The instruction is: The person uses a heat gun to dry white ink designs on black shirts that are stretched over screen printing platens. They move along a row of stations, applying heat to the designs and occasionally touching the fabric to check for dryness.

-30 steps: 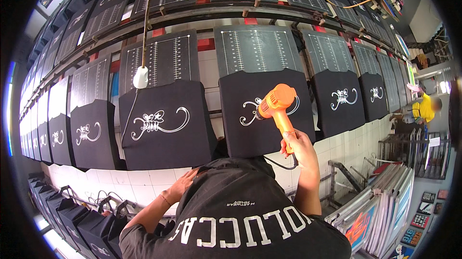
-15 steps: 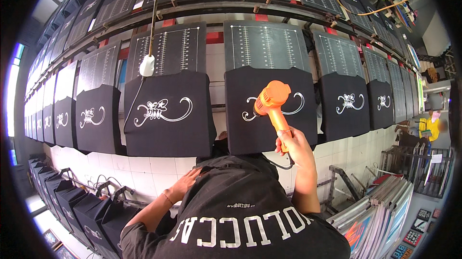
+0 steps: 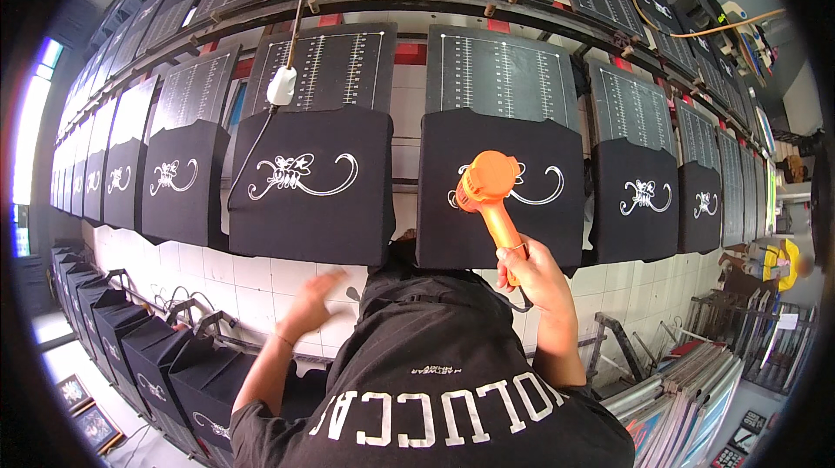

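My right hand (image 3: 539,277) is wrapped round the handle of an orange heat gun (image 3: 492,183), which looks much like a hair dryer. It hangs over a black shirt panel (image 3: 452,237) with a white line print, and its head covers part of that print. The panel lies over a dark board (image 3: 504,76) with white ruled scales. My left hand (image 3: 311,304) is off to the left of my body, empty, with its fingers apart and a little smeared by motion. Left of centre lies another printed black shirt panel (image 3: 304,229), beyond my left hand.
A white socket (image 3: 281,87) with a black cable hangs over the board at left. Rows of printed panels on boards run along a metal rail (image 3: 417,5). Framed screens (image 3: 678,398) are stacked at the lower right. A person in yellow (image 3: 781,266) is at the far right.
My left hand has come off the front of my shirt and moved out to the left. The heat gun stays over the same panel, while the whole view has shifted slightly.
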Motion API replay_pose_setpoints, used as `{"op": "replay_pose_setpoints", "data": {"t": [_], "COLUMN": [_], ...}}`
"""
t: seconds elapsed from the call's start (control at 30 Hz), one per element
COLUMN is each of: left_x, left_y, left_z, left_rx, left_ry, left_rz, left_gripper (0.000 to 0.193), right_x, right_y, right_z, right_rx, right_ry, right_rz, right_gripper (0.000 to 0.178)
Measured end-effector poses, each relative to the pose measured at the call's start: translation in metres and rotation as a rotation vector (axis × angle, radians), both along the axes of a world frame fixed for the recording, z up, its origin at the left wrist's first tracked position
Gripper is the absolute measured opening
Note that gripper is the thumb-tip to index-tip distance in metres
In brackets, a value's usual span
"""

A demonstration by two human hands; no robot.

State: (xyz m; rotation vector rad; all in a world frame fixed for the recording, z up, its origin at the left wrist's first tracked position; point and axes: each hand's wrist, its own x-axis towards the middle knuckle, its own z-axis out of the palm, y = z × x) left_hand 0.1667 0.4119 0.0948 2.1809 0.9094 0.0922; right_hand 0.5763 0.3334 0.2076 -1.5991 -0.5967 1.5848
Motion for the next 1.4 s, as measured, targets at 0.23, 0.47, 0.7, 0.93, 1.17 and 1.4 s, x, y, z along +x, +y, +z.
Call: {"op": "replay_pose_setpoints", "data": {"t": [0.23,0.47,0.7,0.93,1.17,1.4], "left_x": [-0.082,-0.076,-0.066,-0.081,-0.151,-0.356], "left_y": [0.15,0.175,0.175,0.179,0.167,0.186], "left_z": [-0.037,-0.076,-0.056,-0.044,-0.008,-0.009], "left_rx": [0.377,0.488,0.447,0.472,0.664,1.03], "left_ry": [-0.341,-0.149,-0.072,-0.076,0.347,0.365], "left_rz": [1.193,1.158,1.056,0.954,1.144,1.203], "left_gripper": [0.038,0.047,0.054,0.029,0.015,0.019], "right_x": [-0.003,-0.006,-0.005,-0.012,-0.032,-0.101], "right_y": [0.006,0.02,0.026,0.023,0.006,0.035], "right_z": [-0.005,0.0,0.001,0.006,0.008,0.007], "right_rx": [0.031,0.013,0.017,0.029,0.048,0.068], "right_ry": [0.005,-0.015,-0.041,-0.084,-0.09,-0.099], "right_rz": [0.049,0.03,0.019,-0.031,-0.123,-0.169], "right_gripper": [0.027,0.024,0.025,0.026,0.027,0.031]}}
